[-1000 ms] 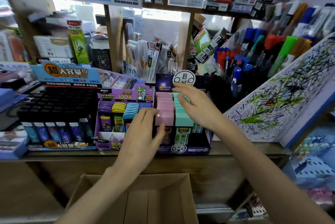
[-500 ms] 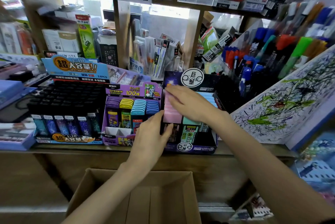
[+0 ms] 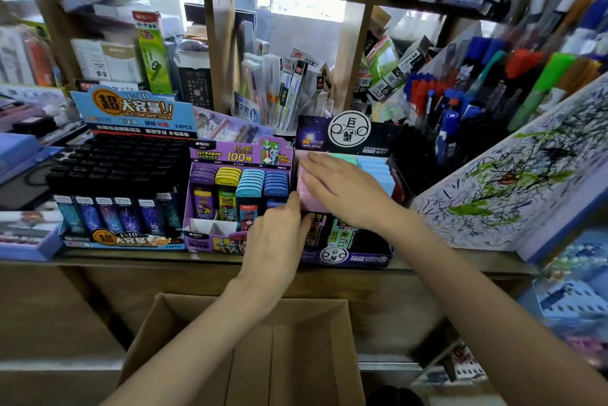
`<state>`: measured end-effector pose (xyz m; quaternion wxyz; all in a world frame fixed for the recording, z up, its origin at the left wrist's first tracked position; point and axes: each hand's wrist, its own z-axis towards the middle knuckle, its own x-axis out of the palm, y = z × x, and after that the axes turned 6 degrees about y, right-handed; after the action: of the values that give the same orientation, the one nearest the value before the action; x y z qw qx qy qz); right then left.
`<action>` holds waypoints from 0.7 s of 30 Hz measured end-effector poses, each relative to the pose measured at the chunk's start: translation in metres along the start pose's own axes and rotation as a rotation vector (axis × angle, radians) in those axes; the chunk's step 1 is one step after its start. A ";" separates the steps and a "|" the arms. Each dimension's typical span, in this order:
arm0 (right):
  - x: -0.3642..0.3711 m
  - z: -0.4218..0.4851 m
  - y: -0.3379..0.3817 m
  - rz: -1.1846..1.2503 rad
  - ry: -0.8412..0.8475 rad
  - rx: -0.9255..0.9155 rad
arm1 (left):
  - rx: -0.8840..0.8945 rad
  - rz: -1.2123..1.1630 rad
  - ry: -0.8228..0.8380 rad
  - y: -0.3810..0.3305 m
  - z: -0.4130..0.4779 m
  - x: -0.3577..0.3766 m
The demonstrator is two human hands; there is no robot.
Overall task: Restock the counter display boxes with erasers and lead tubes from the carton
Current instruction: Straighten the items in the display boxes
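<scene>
A dark display box [image 3: 362, 257] with a round logo card stands on the counter and holds rows of pink lead tubes [image 3: 304, 190], green lead tubes [image 3: 342, 158] and blue lead tubes [image 3: 378, 172]. My right hand [image 3: 342, 192] lies flat, palm down, across the tops of the pink and green rows. My left hand [image 3: 276, 234] grips the front end of the pink row, with its fingers on the left side and its thumb under the front. The open brown carton [image 3: 184, 333] sits below the counter edge, and its inside looks bare.
A purple display box [image 3: 210, 238] of coloured lead cases stands left of the dark box. Further left is a box of black lead tubes [image 3: 121, 169]. Pen holders [image 3: 444, 116] and a scribbled test pad [image 3: 513, 182] crowd the right. Shelves of stock rise behind.
My right hand slid left from the green row onto the pink row. My left hand closed in on the front of the pink row. The view moved closer.
</scene>
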<state>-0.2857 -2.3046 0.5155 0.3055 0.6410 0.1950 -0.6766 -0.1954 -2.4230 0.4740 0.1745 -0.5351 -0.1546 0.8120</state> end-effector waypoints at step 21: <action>0.043 -0.076 0.006 0.292 -0.417 0.313 | -0.062 -0.057 -0.032 0.007 -0.005 0.001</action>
<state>-0.2244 -2.2660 0.4664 0.3307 0.5487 -0.0730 -0.7644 -0.1921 -2.4285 0.4682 0.1783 -0.5226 -0.1978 0.8099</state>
